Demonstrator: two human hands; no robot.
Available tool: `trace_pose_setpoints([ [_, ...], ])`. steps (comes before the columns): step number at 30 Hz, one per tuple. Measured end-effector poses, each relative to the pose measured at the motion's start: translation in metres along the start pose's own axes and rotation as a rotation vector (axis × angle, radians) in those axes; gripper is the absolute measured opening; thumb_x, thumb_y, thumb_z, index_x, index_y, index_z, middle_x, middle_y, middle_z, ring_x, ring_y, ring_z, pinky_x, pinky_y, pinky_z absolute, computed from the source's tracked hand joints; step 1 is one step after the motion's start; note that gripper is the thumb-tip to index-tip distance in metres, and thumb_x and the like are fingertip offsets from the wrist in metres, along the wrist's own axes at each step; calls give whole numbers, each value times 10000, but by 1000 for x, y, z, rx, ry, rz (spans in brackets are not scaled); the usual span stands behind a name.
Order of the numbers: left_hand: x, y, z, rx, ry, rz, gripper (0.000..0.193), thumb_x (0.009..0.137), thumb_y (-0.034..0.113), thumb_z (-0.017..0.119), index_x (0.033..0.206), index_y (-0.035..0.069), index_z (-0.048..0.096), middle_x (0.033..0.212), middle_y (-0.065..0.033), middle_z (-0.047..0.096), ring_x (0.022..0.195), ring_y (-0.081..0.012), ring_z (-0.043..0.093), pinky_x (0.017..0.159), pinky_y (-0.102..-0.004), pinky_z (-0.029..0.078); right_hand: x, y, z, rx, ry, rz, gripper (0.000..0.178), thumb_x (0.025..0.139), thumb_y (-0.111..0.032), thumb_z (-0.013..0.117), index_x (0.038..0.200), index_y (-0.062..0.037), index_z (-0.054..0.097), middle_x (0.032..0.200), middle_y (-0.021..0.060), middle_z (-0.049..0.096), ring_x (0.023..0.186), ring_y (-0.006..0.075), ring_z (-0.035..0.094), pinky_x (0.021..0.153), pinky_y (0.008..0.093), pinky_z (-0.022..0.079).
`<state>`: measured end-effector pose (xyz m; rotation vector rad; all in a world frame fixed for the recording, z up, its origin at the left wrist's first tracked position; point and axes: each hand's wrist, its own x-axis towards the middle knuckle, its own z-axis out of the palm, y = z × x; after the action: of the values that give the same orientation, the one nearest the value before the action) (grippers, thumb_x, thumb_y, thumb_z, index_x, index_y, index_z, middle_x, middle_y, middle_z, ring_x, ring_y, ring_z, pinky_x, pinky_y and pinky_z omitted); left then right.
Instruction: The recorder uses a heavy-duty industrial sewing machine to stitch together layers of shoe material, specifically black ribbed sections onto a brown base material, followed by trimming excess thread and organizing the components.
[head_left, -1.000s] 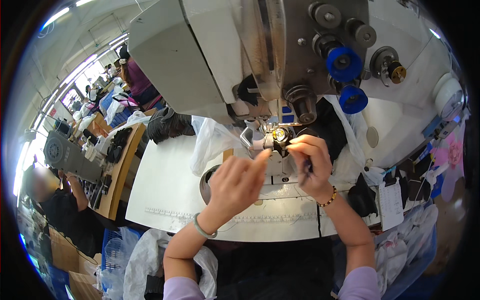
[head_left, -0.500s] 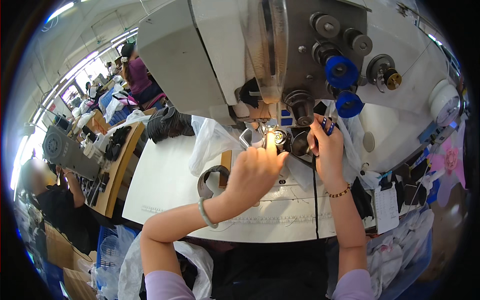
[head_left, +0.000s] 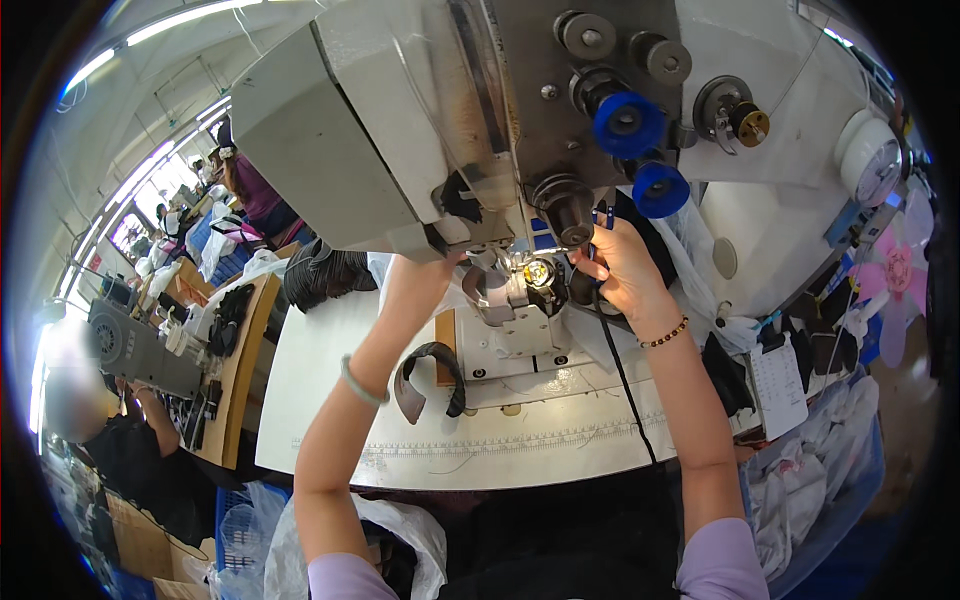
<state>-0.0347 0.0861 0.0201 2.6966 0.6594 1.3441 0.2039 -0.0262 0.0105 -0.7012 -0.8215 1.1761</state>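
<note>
The right hand [head_left: 628, 265] is curled around a small blue tool [head_left: 603, 216], whose end sticks up past the fingers; a black cord [head_left: 622, 372] runs down below that hand and over the table's front edge. The left hand [head_left: 422, 282] reaches in under the sewing machine [head_left: 345, 165], which covers its fingertips, so I cannot tell whether they are open or closed. Above both hands, the machine leaves little room. Between them sits a round metal part [head_left: 540, 272], just left of the right hand. Nearer the body than both hands, open tabletop spreads between the forearms, and a curled band [head_left: 408, 393] lies below the left hand. The table [head_left: 290, 400] is white, with a printed ruler [head_left: 530, 437] near its curved front edge. Far left of the left hand stand a wooden bench [head_left: 250, 370] and a seated co-worker [head_left: 150, 475].
</note>
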Motion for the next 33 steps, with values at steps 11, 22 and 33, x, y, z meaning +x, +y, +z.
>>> trace_pose_setpoints([
  [11,22,-35,41,-1151,-495,-1002,169,954,95,549,1113,76,604,1097,-60,636,940,-136,631,795,-251,550,-1,-1,6,-37,21,19,116,930,-143,599,919,-29,619,637,33,583,509,59,482,402,181,272],
  [22,23,34,26,-929,-112,-981,92,910,95,542,842,81,603,731,15,525,560,-71,399,454,-234,272,-7,-24,-36,-1429,32,-58,547,893,-521,603,696,-14,659,495,140,464,453,133,442,486,351,344],
  [33,15,28,23,-931,13,-1030,83,856,44,600,801,-10,629,663,-51,574,578,-91,519,528,-265,387,-23,-51,-18,-675,-17,1,437,962,-397,554,936,28,653,708,78,660,444,-1,370,424,169,234],
])
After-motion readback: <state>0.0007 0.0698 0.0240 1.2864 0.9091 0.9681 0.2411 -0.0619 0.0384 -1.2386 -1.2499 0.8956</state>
